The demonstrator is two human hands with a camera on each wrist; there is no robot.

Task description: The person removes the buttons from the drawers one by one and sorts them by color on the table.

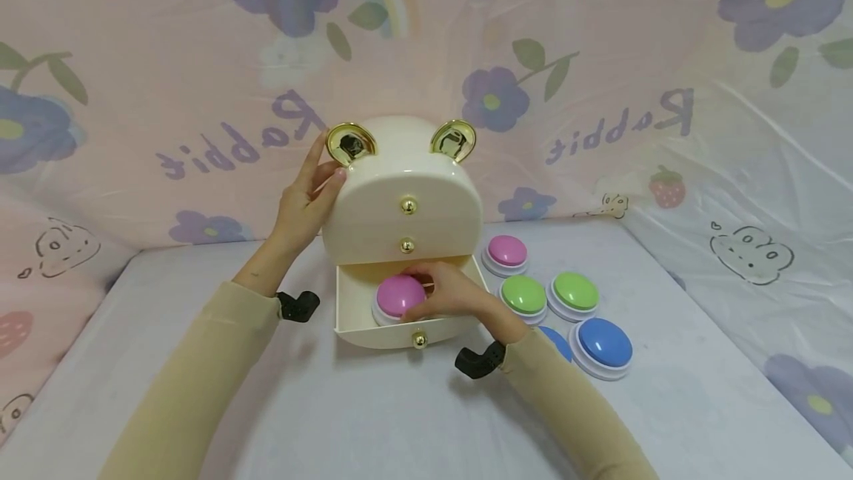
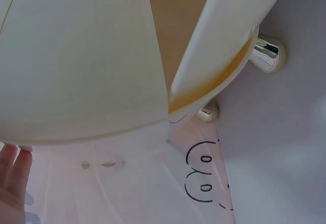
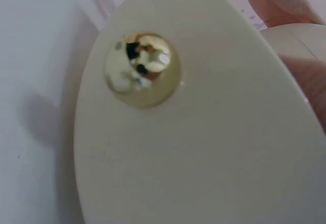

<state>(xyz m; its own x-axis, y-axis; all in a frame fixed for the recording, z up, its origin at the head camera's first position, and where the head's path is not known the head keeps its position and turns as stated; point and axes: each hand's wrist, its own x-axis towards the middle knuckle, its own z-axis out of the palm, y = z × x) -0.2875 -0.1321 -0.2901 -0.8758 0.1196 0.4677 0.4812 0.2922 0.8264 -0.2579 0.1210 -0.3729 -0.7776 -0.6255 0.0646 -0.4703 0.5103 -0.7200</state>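
Observation:
A cream cabinet (image 1: 400, 224) with gold ears and knobs stands on the table, its bottom drawer (image 1: 453, 330) pulled out. My right hand (image 1: 449, 291) grips a round pink dome-topped button (image 1: 400, 295) with a white base, inside that drawer at its middle. The left hand (image 1: 303, 202) rests on the cabinet's upper left side, thumb and fingers beside the left gold ear (image 1: 349, 144). In the left wrist view, fingertips touch the cabinet's edge at the lower left. The right wrist view is mostly filled by the drawer front and its gold knob (image 3: 143, 68).
Right of the cabinet stand another pink button (image 1: 507, 252), two green buttons (image 1: 576, 292) and two blue ones (image 1: 604, 343). The right forearm partly hides one blue button (image 1: 556, 341). A flower-printed cloth (image 1: 413, 58) hangs behind the white-covered table (image 1: 373, 421).

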